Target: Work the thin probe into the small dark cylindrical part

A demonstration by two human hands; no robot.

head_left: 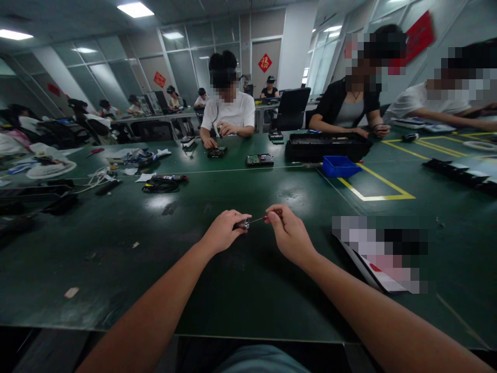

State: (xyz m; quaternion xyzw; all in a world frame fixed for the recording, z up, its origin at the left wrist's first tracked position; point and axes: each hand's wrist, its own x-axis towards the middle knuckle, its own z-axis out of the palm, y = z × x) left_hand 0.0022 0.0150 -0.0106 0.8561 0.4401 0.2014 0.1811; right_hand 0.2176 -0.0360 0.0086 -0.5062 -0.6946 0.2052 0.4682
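Note:
My left hand (224, 230) is closed around a small dark cylindrical part (243, 224) with a silvery open end that faces right. Most of that part is hidden by my fingers. In my right hand (289, 235) is a screwdriver (273, 214) with a reddish-brown handle. Its thin metal shaft points left, and the tip is at the cylinder's end; whether it sits inside, I cannot tell. Both hands are just above the green tabletop (240, 300), near the middle.
A blurred booklet (361, 259) lies right of my right arm. Farther off are a blue bin (339, 167), a long black tray (328, 147), a circuit board unit (259, 159) and a coiled black cable (161, 185). A person in white (229, 111) works across the table; others sit right.

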